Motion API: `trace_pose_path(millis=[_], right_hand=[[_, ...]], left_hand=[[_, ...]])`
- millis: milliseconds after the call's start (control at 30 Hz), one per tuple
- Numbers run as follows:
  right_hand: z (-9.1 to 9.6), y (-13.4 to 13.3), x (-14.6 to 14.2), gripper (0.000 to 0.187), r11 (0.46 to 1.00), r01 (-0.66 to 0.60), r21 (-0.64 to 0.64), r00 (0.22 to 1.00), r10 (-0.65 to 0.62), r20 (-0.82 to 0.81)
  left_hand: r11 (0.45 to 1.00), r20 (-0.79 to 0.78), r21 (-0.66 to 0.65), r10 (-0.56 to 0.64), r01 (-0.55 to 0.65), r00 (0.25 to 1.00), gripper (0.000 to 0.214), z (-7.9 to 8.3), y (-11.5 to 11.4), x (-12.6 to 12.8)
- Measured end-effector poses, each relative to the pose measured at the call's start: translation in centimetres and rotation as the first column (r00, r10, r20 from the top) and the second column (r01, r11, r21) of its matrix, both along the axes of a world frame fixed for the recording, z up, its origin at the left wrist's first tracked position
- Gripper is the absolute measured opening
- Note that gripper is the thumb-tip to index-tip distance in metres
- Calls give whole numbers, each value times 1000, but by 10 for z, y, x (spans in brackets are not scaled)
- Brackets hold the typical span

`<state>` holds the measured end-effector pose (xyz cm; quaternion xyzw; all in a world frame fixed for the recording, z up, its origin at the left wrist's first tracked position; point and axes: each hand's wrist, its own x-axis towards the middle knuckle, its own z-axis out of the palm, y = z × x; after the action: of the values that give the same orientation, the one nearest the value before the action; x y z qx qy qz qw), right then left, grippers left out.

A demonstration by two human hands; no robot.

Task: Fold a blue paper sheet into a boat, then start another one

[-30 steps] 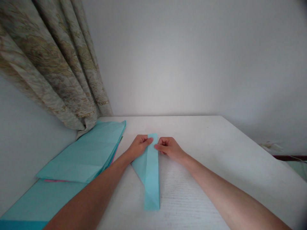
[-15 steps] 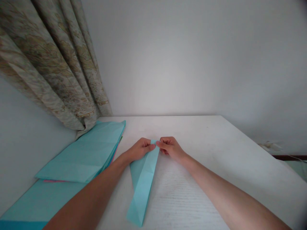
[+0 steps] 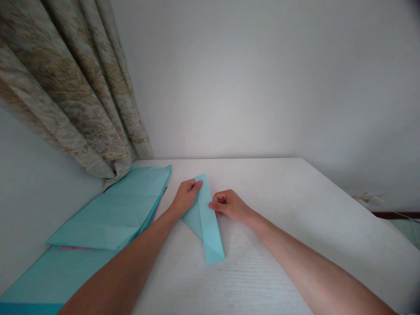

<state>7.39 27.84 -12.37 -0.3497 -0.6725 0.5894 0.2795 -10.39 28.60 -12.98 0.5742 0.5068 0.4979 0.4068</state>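
Note:
A folded strip of light blue paper [image 3: 207, 223] lies on the white table [image 3: 278, 245], running from its far end near the middle of the table toward me and slightly right. My left hand [image 3: 185, 197] pinches the strip's far end with curled fingers. My right hand [image 3: 228, 205] is curled beside the strip's right edge, its fingertips pressing on the paper about a third of the way down. A triangular flap shows on the strip's left side, under my left wrist.
A stack of large light blue sheets [image 3: 118, 210] with a pink edge showing lies at the left of the table, partly under a patterned curtain [image 3: 68, 87]. A plain wall stands behind. The table's right edge runs diagonally at right.
The strip swung from pointing near-left to pointing near-right and slid away from me. My left hand moved to its far tip; my right hand shifted down its right edge.

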Motion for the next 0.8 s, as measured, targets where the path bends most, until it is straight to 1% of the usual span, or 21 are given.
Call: trace_pose_path(millis=[67,133,167,200,233,300,400,467,533,600,667,733,800], right_hand=[[0,0,0,36,999,48,9,999,-48,-19],[0,1,-1,35,994,111,15,993,-111,-51],[0,2,-1,35,990,137,17,989,-136,-61],[0,2,-1,34,987,157,21,986,-155,-64],[0,3,-1,33,985,169,26,984,-167,-62],[0,4,-1,32,984,173,39,984,-171,-46],[1,4,0,30,990,135,40,991,-135,-5],[1,4,1,30,993,115,30,993,-116,9],[1,4,2,30,990,137,29,991,-137,0],[1,4,2,31,982,185,34,983,-184,-19],[2,4,2,31,977,212,35,977,-211,-28],[3,4,2,31,977,209,35,978,-209,-22],[4,4,1,32,979,199,29,980,-199,-4]], left_hand=[[985,46,-117,-121,126,992,41,2,-1,-2],[933,103,-232,-257,274,961,37,4,-4,-4],[908,131,-265,-298,323,945,36,5,-5,-5],[894,152,-280,-317,349,936,34,6,-6,-6],[892,168,-279,-318,355,933,33,6,-6,-6],[909,183,-266,-279,321,942,29,6,-5,-7],[948,190,-243,-163,207,968,27,5,-3,-8],[958,203,-241,-108,156,973,28,5,-1,-9],[946,227,-268,-119,179,967,29,5,-1,-10],[918,253,-308,-175,251,952,30,5,-1,-11],[899,259,-324,-216,296,941,29,5,-3,-12],[907,258,-306,-215,291,942,28,5,-3,-12],[927,275,-289,-161,241,948,27,5,-2,-13]])
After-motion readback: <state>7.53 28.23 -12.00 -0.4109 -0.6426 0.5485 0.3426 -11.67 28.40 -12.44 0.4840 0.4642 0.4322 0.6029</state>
